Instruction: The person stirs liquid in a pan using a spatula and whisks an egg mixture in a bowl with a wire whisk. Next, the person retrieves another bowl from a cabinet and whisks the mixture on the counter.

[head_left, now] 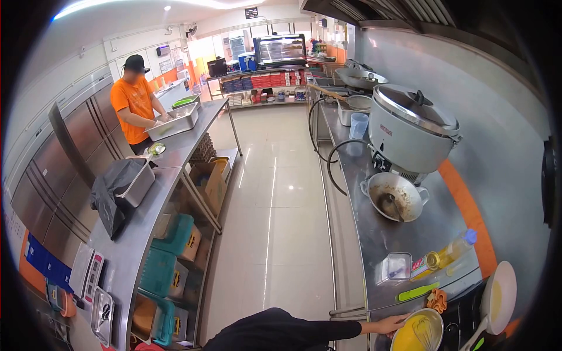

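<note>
At the lower right, my left hand (392, 324) reaches out from a black sleeve and grips the rim of a metal bowl (401, 342). Bright yellow liquid, like beaten egg, lies in the bowl. A wire whisk (425, 334) dips into it, and its handle end is cut off by the frame edge. My right hand is out of view. Just behind the bowl sits a crumpled orange-brown cloth (437, 300), with a green-handled utensil (417, 291) beside it. A light-coloured frying pan (499, 298) rests on the black stove to the right.
On the right counter stand an oil bottle (458, 248), a clear container (398, 266), a stained wok (396, 197) and a large rice cooker (414, 126). Across the aisle, a person in an orange shirt (136, 105) works over a metal tray (175, 124) on a steel table (167, 161).
</note>
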`<state>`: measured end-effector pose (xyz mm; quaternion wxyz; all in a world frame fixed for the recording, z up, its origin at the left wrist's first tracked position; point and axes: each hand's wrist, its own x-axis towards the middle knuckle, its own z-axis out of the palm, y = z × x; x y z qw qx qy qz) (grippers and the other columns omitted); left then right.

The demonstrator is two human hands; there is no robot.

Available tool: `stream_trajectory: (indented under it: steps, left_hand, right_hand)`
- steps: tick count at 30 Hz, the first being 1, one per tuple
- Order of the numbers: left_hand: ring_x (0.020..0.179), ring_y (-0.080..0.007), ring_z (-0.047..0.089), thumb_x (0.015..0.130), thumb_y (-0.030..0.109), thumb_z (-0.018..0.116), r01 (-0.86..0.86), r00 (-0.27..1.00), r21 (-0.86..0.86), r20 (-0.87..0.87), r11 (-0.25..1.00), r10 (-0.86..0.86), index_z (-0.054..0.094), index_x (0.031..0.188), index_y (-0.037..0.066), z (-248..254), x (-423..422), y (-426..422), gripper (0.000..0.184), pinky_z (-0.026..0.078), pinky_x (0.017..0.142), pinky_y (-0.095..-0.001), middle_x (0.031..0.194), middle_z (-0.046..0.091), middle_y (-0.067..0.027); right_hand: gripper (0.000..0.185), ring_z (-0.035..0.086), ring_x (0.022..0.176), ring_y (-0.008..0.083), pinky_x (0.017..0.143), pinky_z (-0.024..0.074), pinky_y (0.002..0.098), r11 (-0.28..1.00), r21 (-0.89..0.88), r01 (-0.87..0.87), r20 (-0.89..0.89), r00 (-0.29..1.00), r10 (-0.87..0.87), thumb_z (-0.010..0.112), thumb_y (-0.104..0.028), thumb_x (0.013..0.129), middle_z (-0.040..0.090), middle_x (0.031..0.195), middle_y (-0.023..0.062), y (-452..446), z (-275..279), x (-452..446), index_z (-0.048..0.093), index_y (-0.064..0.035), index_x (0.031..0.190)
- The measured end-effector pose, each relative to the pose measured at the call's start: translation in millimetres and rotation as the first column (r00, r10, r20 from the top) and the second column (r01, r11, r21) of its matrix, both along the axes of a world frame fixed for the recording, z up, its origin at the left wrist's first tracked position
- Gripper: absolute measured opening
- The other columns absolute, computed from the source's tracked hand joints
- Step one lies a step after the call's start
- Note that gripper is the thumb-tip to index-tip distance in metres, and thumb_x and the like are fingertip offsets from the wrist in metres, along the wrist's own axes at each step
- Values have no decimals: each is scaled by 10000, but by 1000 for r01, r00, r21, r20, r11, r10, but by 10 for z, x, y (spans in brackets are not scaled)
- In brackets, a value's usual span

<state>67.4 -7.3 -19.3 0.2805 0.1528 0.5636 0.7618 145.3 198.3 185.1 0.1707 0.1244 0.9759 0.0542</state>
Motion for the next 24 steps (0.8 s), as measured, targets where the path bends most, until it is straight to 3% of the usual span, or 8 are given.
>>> stream_trajectory:
  steps: [6, 13, 14, 16, 17, 18, 21, 24]
  left_hand:
    - [437, -56, 479, 921, 256, 361, -40, 999, 30, -1, 999, 40, 92, 1400, 211, -10, -3, 15, 551, 432, 406, -188, 618, 510, -1]
    - [472, -78, 510, 911, 230, 388, -73, 995, -28, -69, 997, 71, 184, 1385, 162, 173, 69, -59, 520, 459, 428, -223, 649, 530, -14]
    - [487, -89, 526, 906, 216, 397, -137, 979, -74, -162, 988, 123, 249, 1351, 108, 11, -14, -66, 481, 470, 441, -247, 654, 546, -32]
    - [526, -137, 572, 887, 178, 432, -206, 940, -154, -307, 966, 151, 478, 1137, -39, 13, -47, -42, 333, 494, 485, -310, 663, 588, -94]
    - [540, -175, 596, 875, 167, 448, -156, 892, -118, -443, 981, 89, 551, 972, -68, -224, -111, -27, 274, 494, 504, -324, 676, 610, -120]
    - [515, -183, 593, 863, 168, 467, -69, 994, -251, -101, 966, 45, 574, 899, -53, 63, -39, -113, 248, 488, 498, -318, 661, 615, -105]
    - [509, -128, 583, 859, 158, 479, -78, 976, -326, -217, 942, 5, 230, 1360, 66, 47, -76, -209, 567, 488, 493, -267, 640, 614, -79]
    - [525, -105, 579, 875, 127, 446, -53, 963, -221, -271, 974, -9, 227, 1367, 91, 58, -101, -253, 539, 488, 498, -241, 642, 601, -56]
  right_hand:
    - [558, 585, 858, 360, 707, 451, 446, 971, 181, -157, 17, 988, 156, 554, -551, 734, 612, 883, 203, -89, 173, -481, 620, -15, 873]
    - [569, 554, 1009, 299, 806, 454, 418, 973, 231, 5, 223, 973, -57, 576, -550, 732, 571, 1078, 197, -44, 335, -629, 606, -76, 1045]
    - [430, 605, 680, 344, 631, 468, 439, 914, 379, -146, 171, 981, 86, 449, -453, 818, 630, 772, 175, 115, 124, -519, 640, -72, 877]
    - [346, 581, 930, 239, 752, 463, 369, 911, 338, -234, 222, 961, 165, 507, -400, 768, 616, 984, 98, 72, -94, -299, 653, -126, 921]
    - [176, 624, 761, 226, 593, 457, 379, 792, 413, -450, 234, 893, 385, 526, -228, 770, 650, 819, 47, 155, -341, -129, 681, -151, 805]
    - [175, 630, 786, 211, 604, 462, 356, 850, 397, -347, 180, 937, 299, 512, -185, 788, 654, 816, 46, -102, -188, -32, 681, -156, 819]
    - [249, 634, 782, 239, 645, 484, 366, 956, 268, -115, 210, 976, 59, 491, -278, 823, 651, 828, 89, -135, -228, 56, 661, -98, 847]
    - [364, 633, 745, 274, 636, 486, 381, 983, 176, 56, 92, 993, -73, 478, -397, 830, 647, 784, 111, -83, -79, 388, 653, -79, 797]
